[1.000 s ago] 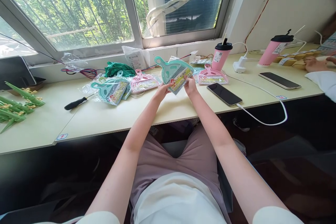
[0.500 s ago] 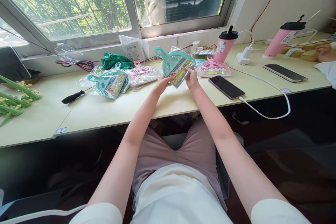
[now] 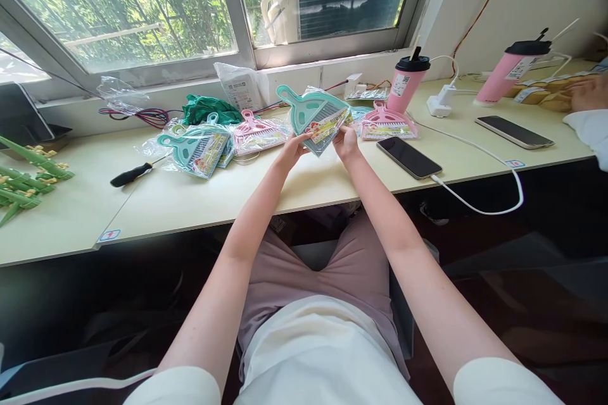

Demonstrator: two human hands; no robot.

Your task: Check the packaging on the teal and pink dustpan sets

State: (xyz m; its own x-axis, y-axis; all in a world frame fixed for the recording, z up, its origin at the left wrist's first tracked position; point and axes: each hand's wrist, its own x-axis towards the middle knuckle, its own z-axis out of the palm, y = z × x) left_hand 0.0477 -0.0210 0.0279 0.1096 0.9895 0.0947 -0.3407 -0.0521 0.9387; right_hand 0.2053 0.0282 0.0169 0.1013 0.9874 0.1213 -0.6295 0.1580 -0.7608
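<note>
Along the far left of the desk point(image 3: 190, 202) lie some green plastic stalks point(image 3: 23, 180), then a black-handled screwdriver point(image 3: 132, 174), and past that a loose heap of bagged teal sets point(image 3: 199, 149) with a pink one point(image 3: 259, 133) beside them. Over the middle of the desk, raised just clear of the surface, the person holds a teal dustpan-and-brush set point(image 3: 313, 117) in its clear wrapper, handle pointing up and to the left toward the window. The left hand point(image 3: 291, 150) pinches the lower left edge of the pack, thumb on top; the right hand point(image 3: 346, 139) pinches the lower right corner by the printed card, fingers closed on the wrapper. Both forearms reach straight out from the lap, converging, wrists roughly level. The set looks light and stiff, thin moulded plastic that would keep its shape, while the film around it seems slick and crinkly, so I'd judge a grip at the rigid pan edge or handle surer than on loose wrapper alone. To the right lie another pink set point(image 3: 387, 126), a pink cup point(image 3: 407, 82) with a black lid, and a dark phone point(image 3: 409, 157) on a white cable. At the far right edge another person's hand point(image 3: 586, 93) rests near a second phone point(image 3: 514, 131).
</note>
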